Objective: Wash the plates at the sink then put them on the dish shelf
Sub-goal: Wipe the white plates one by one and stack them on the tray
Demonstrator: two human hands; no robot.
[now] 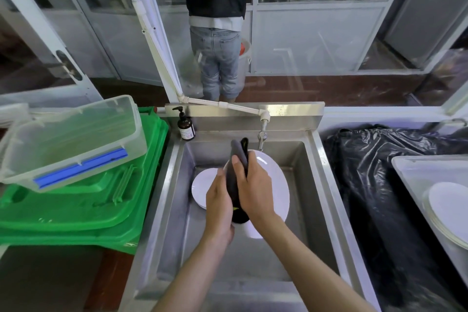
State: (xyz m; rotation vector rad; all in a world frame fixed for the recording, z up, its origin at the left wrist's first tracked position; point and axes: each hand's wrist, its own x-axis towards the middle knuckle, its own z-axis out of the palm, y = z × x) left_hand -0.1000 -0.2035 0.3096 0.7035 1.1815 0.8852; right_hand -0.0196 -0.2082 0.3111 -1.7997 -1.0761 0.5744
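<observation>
Our two bare forearms rise from the bottom centre of the frame and converge toward the middle. Our left hand (219, 206) sits just left of centre, back of the hand toward us, its fingers curled and gripping. Our right hand (253, 185) lies just beside it, slightly higher, knuckles up, thumb stretched toward the upper left and fingers wrapped in a grip.
</observation>
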